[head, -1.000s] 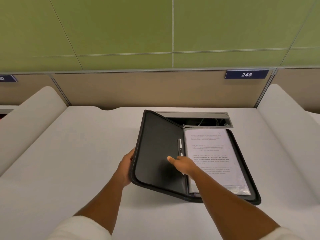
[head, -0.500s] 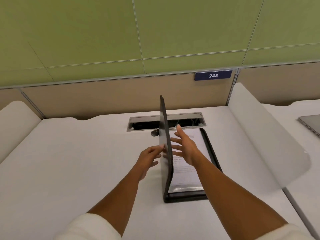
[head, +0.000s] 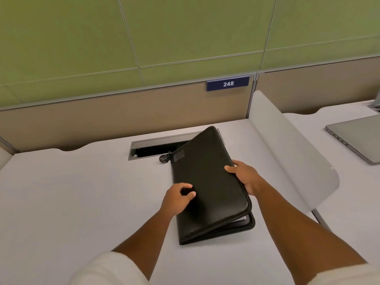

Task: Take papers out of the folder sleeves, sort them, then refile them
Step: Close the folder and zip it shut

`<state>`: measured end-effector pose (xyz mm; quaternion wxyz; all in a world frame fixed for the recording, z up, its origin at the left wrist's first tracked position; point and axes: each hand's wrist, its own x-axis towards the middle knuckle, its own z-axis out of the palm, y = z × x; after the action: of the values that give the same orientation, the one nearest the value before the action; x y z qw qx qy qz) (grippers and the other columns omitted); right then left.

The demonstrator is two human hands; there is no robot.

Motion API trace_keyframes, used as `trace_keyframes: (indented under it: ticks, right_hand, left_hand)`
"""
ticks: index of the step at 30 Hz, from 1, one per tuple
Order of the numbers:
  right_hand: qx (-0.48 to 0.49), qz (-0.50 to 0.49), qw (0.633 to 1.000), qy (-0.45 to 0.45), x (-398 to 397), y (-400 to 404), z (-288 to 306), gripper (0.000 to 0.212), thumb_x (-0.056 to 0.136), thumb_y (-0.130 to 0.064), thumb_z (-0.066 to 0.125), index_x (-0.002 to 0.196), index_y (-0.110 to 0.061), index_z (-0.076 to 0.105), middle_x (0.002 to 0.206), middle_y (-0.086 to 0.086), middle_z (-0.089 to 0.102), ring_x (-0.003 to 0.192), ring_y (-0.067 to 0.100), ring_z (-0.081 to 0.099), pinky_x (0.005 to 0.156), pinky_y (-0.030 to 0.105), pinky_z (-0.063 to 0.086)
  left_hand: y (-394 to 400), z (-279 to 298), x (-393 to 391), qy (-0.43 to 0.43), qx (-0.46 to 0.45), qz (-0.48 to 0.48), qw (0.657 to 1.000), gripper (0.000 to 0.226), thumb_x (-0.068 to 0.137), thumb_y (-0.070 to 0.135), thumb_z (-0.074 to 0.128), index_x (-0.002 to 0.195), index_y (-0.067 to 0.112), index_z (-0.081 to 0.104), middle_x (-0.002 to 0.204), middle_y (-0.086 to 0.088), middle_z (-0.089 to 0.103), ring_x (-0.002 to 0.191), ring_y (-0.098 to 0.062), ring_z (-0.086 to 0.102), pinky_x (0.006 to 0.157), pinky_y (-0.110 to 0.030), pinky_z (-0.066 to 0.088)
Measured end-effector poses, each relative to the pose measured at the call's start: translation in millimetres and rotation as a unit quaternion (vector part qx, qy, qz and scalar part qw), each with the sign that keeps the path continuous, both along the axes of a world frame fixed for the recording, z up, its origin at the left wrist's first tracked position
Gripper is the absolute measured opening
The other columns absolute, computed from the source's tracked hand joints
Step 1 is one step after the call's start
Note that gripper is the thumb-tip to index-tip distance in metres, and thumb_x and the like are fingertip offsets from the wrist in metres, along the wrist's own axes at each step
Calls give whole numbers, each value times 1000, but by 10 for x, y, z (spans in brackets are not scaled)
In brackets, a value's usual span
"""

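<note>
Both hands have swung the black folder (head: 207,188) from upright to nearly shut on the bench (head: 82,192); refiling looks finished. Left hand (head: 176,199), fingers loosely curled, rests on the cover; right hand (head: 246,177) grips its lifted right edge. Beyond: zipper pull (head: 163,158), cable slot (head: 156,148), side divider (head: 287,153), closed laptop (head: 357,138) on the neighbouring bench. Nothing blocks closing.
</note>
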<state>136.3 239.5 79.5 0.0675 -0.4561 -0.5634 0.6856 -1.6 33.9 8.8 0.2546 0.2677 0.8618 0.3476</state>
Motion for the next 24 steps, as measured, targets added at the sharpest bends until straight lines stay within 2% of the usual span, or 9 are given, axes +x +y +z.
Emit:
trace_keyframes:
  ticks: [2, 5, 7, 11, 13, 14, 17, 20, 24]
  right_hand:
    - [31, -28, 998, -43, 24, 79, -92, 42, 91, -10, 68, 132, -17, 60, 111, 7, 68, 90, 24, 69, 79, 37, 59]
    - [106, -40, 987, -114, -13, 91, -321, 36, 91, -5, 63, 127, -9, 61, 119, 12, 64, 95, 28, 62, 84, 36, 54]
    - [160, -41, 974, -155, -62, 57, -473, 28, 89, -3, 56, 115, -5, 65, 114, 13, 65, 97, 31, 60, 87, 36, 51]
    - [194, -54, 954, -221, -136, 48, -789, 16, 80, -4, 49, 86, -1, 65, 92, 15, 66, 79, 28, 57, 77, 37, 53]
    - [192, -56, 945, -260, -194, 69, -912, 16, 73, -14, 49, 79, -8, 61, 98, 15, 66, 88, 32, 59, 80, 39, 55]
    - [190, -59, 939, -281, -232, 73, -946, 19, 73, -18, 49, 84, -10, 62, 106, 15, 63, 96, 33, 58, 85, 42, 54]
    - [252, -70, 907, -331, -361, 61, -924, 37, 85, -21, 53, 122, -17, 60, 128, 9, 48, 120, 30, 44, 96, 43, 38]
    - [354, -80, 886, -289, -564, 87, -961, 38, 88, -18, 53, 125, -16, 61, 131, 8, 49, 122, 29, 42, 96, 44, 36]
    - [413, -63, 897, -147, -991, 89, -1043, 24, 86, -11, 56, 107, -13, 68, 116, 8, 58, 111, 30, 47, 87, 39, 41]
  left_hand:
    - [38, -49, 2, 12, -15, -2, 1000, 31, 94, 35, 66, 124, 28, 63, 132, 6, 58, 122, -16, 55, 100, -28, 44]
    - [82, -99, -17, 21, -27, 1, 999, 29, 95, 32, 66, 123, 27, 63, 132, 6, 59, 121, -15, 56, 98, -24, 43]
    - [111, -131, -57, 28, -32, -4, 999, 28, 95, 31, 66, 122, 27, 64, 132, 6, 59, 120, -14, 56, 97, -24, 43]
    - [175, -181, -163, 26, -29, 0, 999, 23, 93, 28, 68, 116, 28, 67, 130, 7, 59, 109, -11, 60, 93, -23, 47]
    - [221, -203, -227, 31, -32, 15, 999, 18, 93, 28, 68, 111, 29, 68, 124, 8, 62, 97, -7, 60, 86, -20, 46]
    - [250, -213, -267, 35, -34, 28, 998, 15, 93, 28, 68, 108, 31, 68, 120, 9, 64, 94, -6, 59, 84, -19, 46]
    - [334, -242, -388, 39, -32, 75, 996, 10, 94, 27, 66, 103, 31, 68, 108, 10, 69, 93, -9, 63, 84, -23, 50]
    - [445, -268, -524, 41, -28, 119, 992, 13, 96, 24, 62, 106, 25, 70, 101, 12, 66, 91, -9, 61, 82, -23, 49]
    - [615, -319, -764, -2, -40, 196, 980, 16, 96, 24, 56, 98, 23, 72, 99, 6, 68, 90, -16, 61, 81, -28, 50]
